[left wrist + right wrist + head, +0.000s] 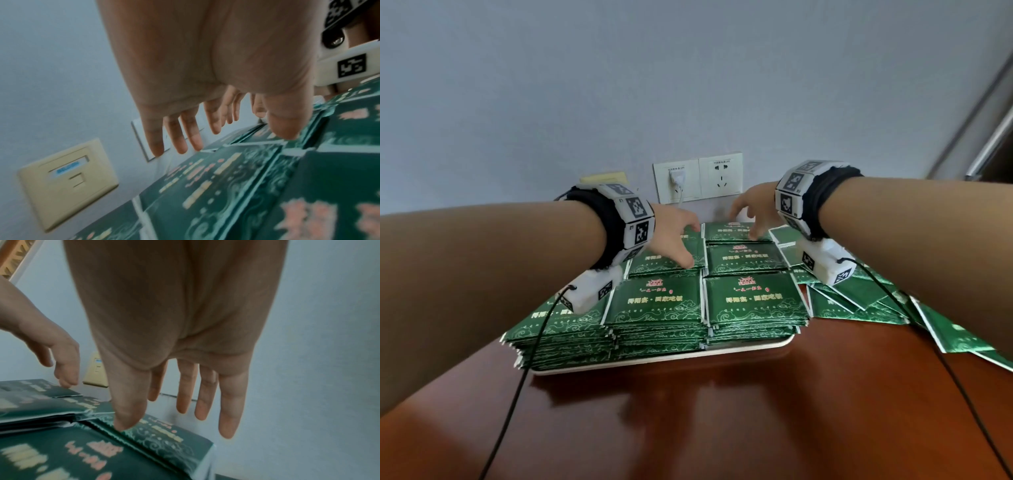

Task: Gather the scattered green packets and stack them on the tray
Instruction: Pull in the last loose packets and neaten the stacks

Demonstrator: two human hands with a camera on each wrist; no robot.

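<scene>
Stacks of green packets with gold print fill a white tray on the brown table. My left hand hovers over the far middle stacks, fingers straight and spread, thumb tip on a packet. My right hand reaches over the far right stack, fingers straight, its thumb touching the top packet. Neither hand holds anything. Loose green packets lie scattered on the table right of the tray.
The wall stands just behind the tray, with white power sockets, one plugged in, and a beige wall plate. Black cables run from both wrist cameras across the brown table. More packets reach the right edge.
</scene>
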